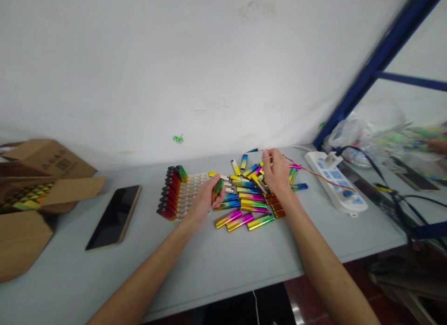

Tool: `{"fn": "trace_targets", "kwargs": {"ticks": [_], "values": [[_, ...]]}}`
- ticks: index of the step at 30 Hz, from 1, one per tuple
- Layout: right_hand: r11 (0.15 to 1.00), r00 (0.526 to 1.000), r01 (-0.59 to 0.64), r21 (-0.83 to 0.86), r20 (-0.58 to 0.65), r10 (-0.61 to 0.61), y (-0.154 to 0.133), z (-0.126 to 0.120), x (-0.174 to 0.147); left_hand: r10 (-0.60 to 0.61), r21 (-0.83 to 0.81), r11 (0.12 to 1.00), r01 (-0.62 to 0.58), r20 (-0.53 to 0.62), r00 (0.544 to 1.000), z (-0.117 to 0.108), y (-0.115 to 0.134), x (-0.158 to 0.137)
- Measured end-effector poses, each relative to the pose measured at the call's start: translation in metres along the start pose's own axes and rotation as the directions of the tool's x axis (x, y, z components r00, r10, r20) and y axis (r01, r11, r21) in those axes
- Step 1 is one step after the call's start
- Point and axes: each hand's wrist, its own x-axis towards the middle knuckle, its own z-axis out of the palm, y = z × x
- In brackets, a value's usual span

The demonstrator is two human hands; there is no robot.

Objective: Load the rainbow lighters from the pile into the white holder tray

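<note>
My left hand (208,194) is closed around a green-and-gold lighter (218,190) with a dark top, at the right edge of a pale tray with rows of holes (195,187). Red-to-yellow lighters (172,194) with black tops stand along the tray's left side, with a green one (181,173) at the back. Right of the tray lies a loose pile of shiny metallic lighter cases (251,197) in pink, gold, blue and green. Over the back of that pile is my right hand (275,172), thumb and fingers curled together; whatever is between them is hidden.
A tablet-like black device (114,218) lies left of the tray, beside an open cardboard box (57,164) with yellow-green items. At right are a white power strip (335,183), a thin red-yellow wire (314,173), black cables and a blue metal frame (370,78). A wall stands behind.
</note>
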Motion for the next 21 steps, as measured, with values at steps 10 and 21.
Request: {"fn": "trace_targets", "kwargs": {"ticks": [10, 21], "values": [[1.0, 1.0, -0.009, -0.03, 0.015, 0.009, -0.001, 0.001, -0.002, -0.042, -0.109, 0.994, 0.027, -0.145, 0.988, -0.009, 0.001, -0.002], [1.0, 0.999, -0.008, 0.01, 0.045, 0.008, -0.008, 0.0, -0.002, 0.374, 0.264, 0.906, -0.33, -0.136, 0.918, -0.015, 0.031, -0.018]]}}
